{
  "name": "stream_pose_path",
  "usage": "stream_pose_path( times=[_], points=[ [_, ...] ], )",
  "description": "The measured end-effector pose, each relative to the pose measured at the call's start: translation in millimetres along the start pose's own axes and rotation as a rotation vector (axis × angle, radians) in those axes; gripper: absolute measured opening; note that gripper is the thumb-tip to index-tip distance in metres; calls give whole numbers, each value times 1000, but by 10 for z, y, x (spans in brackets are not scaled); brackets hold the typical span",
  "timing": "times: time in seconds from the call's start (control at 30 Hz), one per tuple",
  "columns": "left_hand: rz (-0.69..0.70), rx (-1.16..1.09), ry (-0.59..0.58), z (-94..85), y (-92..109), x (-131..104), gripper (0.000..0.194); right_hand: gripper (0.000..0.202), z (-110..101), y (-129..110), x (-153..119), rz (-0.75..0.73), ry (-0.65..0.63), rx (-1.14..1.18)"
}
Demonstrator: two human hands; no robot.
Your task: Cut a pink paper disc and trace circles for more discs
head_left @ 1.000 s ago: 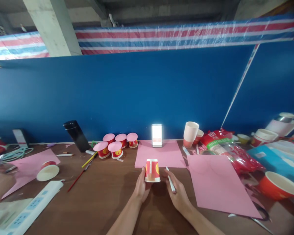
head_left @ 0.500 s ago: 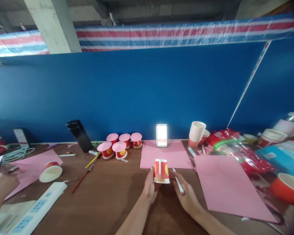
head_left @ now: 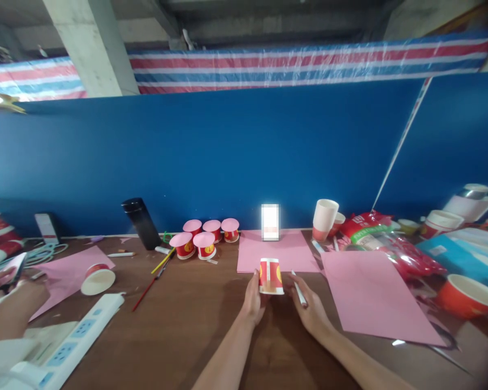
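Note:
My left hand (head_left: pixel 254 300) grips a red and white paper cup (head_left: pixel 270 275) with a yellow mark from its left side. The cup is tilted, its wide white end toward me. In my right hand (head_left: pixel 310 307) is a white pen (head_left: pixel 299 292), slanting up and left, apart from the cup. Beyond the cup lies a pink sheet of paper (head_left: pixel 295 252). A bright, blurred-out phone-like rectangle (head_left: pixel 270 222) stands upright on it. To the left is a group of several small red cups, one of them a cup (head_left: pixel 205 252), topped with pink paper discs.
A larger pink sheet (head_left: pixel 380 295) lies at the right beside a red bag (head_left: pixel 394 244) and an orange cup (head_left: pixel 469 295). White cups (head_left: pixel 325 216) stand behind. At left are a black bottle (head_left: pixel 141 222), a power strip (head_left: pixel 75 338) and another person's hand (head_left: pixel 22 306) with scissors.
The view has shifted slightly, so the table things appear further right on the left side. My hands keep the cup and pen in nearly the same pose.

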State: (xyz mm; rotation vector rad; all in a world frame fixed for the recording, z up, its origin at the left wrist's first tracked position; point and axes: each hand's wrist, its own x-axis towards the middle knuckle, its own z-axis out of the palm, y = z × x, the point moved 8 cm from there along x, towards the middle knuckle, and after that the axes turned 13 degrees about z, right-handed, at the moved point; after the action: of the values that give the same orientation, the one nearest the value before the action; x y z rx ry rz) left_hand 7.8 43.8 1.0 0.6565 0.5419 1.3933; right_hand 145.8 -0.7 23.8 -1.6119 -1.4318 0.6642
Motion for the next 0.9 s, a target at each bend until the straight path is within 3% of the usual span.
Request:
stream_pose_path(
  times=[0.4, 0.6, 0.9],
  points=[
    [72, -76, 23, 5, 70, -41, 40, 38, -4, 39, 17, -19, 20, -23],
    [63, -100, 23, 17, 87, -47, 47, 39, -44, -26, 7, -36, 28, -35],
    [71, -43, 47, 7, 52, -53, 48, 39, 14, 57, 37, -24, -31, 2]
  ],
)
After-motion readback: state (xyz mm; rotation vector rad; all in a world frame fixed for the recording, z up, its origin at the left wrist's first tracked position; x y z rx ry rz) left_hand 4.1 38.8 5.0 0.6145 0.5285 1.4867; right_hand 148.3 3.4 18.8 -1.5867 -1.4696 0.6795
